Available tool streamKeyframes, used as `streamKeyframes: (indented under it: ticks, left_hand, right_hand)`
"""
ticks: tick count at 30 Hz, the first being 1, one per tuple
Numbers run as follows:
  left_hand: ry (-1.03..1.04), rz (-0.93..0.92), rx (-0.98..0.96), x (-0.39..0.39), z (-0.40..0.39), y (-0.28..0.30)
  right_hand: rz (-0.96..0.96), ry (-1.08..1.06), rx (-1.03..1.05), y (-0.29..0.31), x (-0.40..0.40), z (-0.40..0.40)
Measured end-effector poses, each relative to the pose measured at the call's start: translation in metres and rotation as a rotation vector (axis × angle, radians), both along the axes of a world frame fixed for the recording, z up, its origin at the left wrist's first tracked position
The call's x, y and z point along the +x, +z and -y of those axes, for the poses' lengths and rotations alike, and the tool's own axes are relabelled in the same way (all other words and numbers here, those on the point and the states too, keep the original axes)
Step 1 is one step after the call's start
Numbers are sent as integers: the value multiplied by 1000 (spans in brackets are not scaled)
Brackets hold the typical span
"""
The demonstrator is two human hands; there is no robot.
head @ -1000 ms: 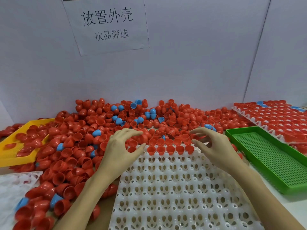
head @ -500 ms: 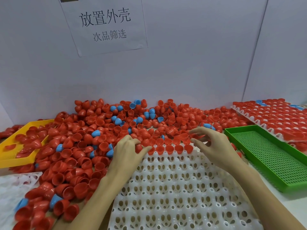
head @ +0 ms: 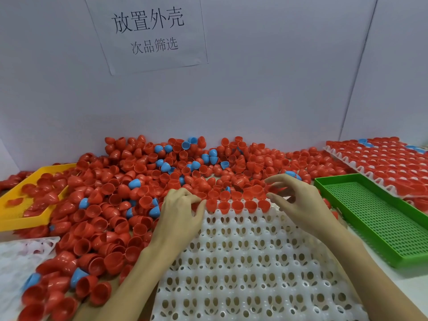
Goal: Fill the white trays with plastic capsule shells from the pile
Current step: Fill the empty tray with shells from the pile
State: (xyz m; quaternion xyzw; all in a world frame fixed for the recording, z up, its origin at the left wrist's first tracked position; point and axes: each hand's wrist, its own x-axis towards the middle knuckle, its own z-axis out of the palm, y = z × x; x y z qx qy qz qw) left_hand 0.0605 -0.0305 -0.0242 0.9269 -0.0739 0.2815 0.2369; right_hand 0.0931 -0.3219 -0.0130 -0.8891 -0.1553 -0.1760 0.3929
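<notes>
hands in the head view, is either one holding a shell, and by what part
The left hand has its fingers curled over a red shell at the white tray's far edge; the contact spot is hidden. The right hand holds nothing, fingers spread.

left hand (head: 179,216): its curled fingertips lie among the red shells at the far-left corner of the white tray (head: 243,262); whether they pinch one cannot be told.
right hand (head: 298,202): its fingertips blur against the shells.
white tray: the near edge is cut off by the bottom of the picture; both forearms cover parts.
second white tray (head: 20,258): cut off at the left edge.
filled tray (head: 379,163): runs off at the right.
yellow tray (head: 20,218): partly buried under shells.
</notes>
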Motion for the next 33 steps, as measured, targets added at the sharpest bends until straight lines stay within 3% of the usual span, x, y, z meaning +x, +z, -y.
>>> streamKeyframes:
  ticks: [6,11,13,16,21,25,28,33]
  left_hand:
    - [-83,-48,48,-2,-7,5]
    - [-112,13,-41,-13,-7,20]
    - [-223,67,-164,-26,5,26]
    - [-351,-46,-295,-44,31,26]
    - [-294,-176,-761,-44,44,20]
    - [-347,-298,-921,-40,36,19]
    - [-372,-308,-939,-41,37,20]
    - [-429,-245,-773,-43,43,14]
  right_hand:
    - [-27,37,38,0,0,-3]
    - [-62,103,82,6,-6,-8]
    - [-91,179,125,11,-11,-12]
    - [-143,326,135,18,-21,-24]
    - [-212,459,160,24,-33,-34]
    - [-317,566,266,28,-39,-38]
    - [-320,582,280,30,-40,-38]
    - [-336,534,204,31,-38,-33]
